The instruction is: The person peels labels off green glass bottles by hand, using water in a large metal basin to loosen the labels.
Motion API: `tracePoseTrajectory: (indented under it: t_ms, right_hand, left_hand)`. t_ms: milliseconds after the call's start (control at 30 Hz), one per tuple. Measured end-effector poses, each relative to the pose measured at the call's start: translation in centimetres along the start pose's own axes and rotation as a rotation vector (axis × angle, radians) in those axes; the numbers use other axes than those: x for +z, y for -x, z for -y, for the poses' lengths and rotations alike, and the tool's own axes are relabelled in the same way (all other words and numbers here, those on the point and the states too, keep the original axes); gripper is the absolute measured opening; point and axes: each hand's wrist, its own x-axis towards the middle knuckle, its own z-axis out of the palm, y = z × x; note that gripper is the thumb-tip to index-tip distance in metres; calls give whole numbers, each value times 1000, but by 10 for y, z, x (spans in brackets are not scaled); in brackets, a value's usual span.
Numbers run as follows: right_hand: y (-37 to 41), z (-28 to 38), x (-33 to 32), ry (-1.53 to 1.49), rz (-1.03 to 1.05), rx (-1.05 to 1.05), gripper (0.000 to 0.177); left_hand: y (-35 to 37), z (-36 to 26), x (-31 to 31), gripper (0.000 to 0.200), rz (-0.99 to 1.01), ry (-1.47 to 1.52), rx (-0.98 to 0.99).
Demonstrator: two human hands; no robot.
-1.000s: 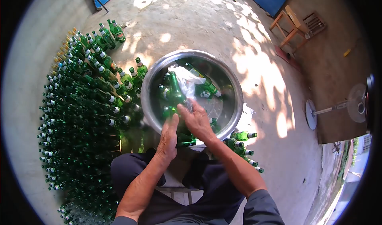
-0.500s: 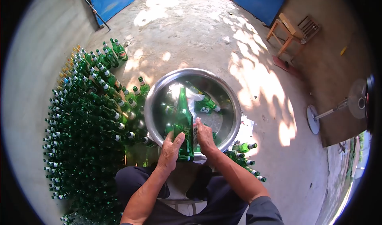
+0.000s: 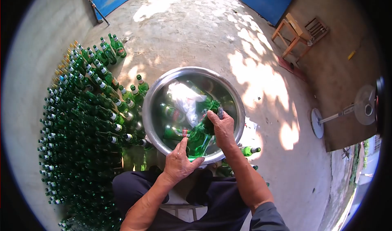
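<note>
A green glass bottle (image 3: 199, 142) lies tilted over the near side of a round metal basin (image 3: 152, 137), its neck pointing up and right. My right hand (image 3: 222, 126) is closed around its neck and also pinches a small dark grey thing I cannot make out. At the bottle's base, my left hand (image 3: 179, 160) has its fingers spread, with the fingertips by the glass. Water fills the basin, where a white cloth (image 3: 185, 102) and several other green bottles lie, one of them (image 3: 173, 132) just left of the hands.
Many upright green bottles (image 3: 81, 137) crowd the floor to the left. More bottles (image 3: 250, 151) lie right of the basin. A wooden chair (image 3: 300, 34) stands by the right wall, with a fan (image 3: 318, 122) nearer. Blue doors (image 3: 269, 2) frame the far opening.
The bottle has gone from upright to tilted right, lower over the basin. My right hand has moved up onto its neck. My left hand has loosened and spread at the base.
</note>
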Motion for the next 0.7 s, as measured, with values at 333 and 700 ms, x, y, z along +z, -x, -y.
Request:
tracePoseTrajectory:
  t_ms: [333,700]
  right_hand:
    - [1,10,-14,-217,193,118,26]
    - [-6,9,-14,-448,267,160,33]
  left_hand:
    - [0,-4,-3,96,14,-100,24]
    - [-4,1,-9,92,284,481,-159]
